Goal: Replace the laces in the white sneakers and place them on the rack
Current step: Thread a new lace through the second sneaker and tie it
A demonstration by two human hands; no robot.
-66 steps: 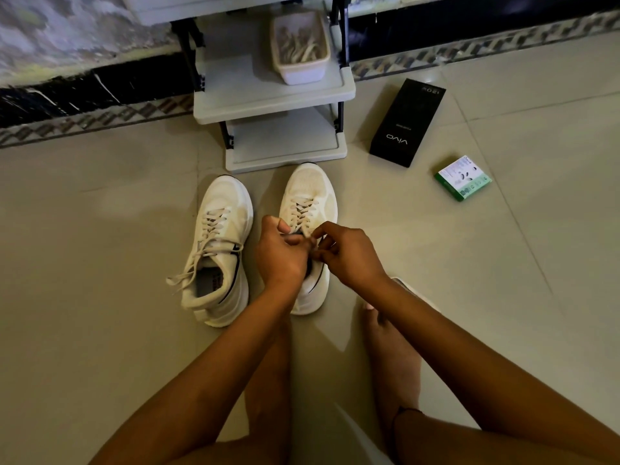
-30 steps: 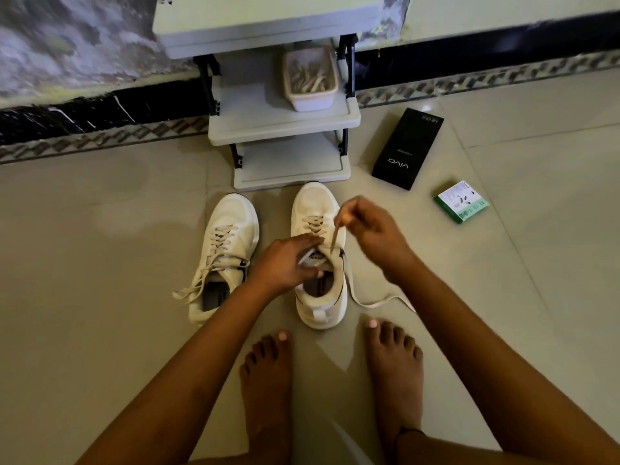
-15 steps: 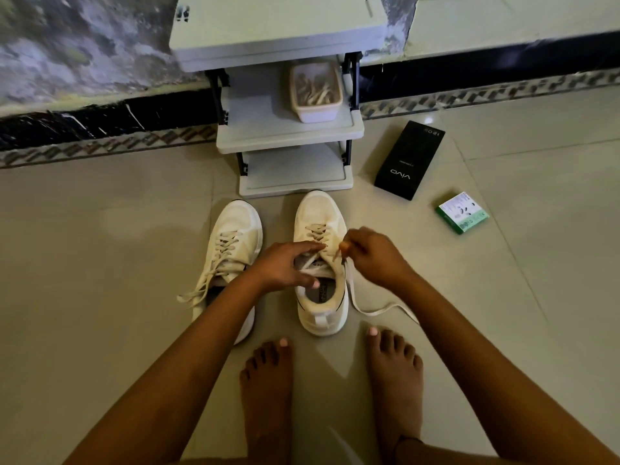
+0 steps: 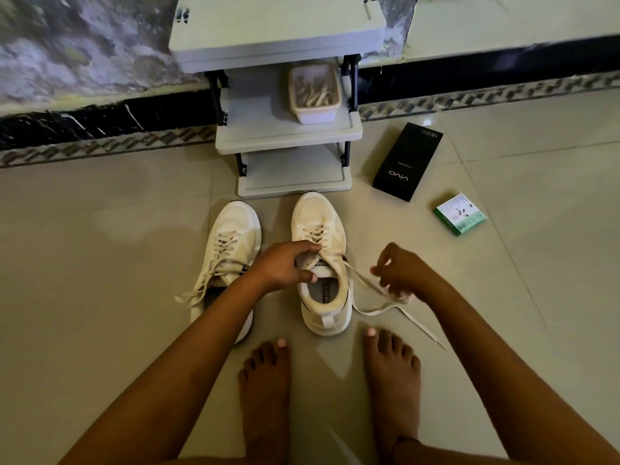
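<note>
Crouching barefoot on the tiled floor (image 4: 100, 297), a person's left hand (image 4: 281, 266) grips the tongue of the right-hand sneaker (image 4: 322, 263) while the right hand (image 4: 399, 273) pinches its loosened lace (image 4: 365, 283); the other sneaker (image 4: 231, 243) lies alongside, both just before the rack (image 4: 288, 142).

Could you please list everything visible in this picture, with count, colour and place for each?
White lace-up sneakers: two, white, on the floor before the rack.
Loose flat shoelace: one, cream, trailing right of the right sneaker.
Grey plastic shoe rack: one, against the wall.
White plastic tub of laces: one, on the middle shelf.
Black phone box: one, floor, right of the rack.
Green-and-white small box: one, farther right.
Bare feet: two, bottom.
Left hand: grip on the right sneaker's tongue.
Right hand: pinching the lace.
</note>
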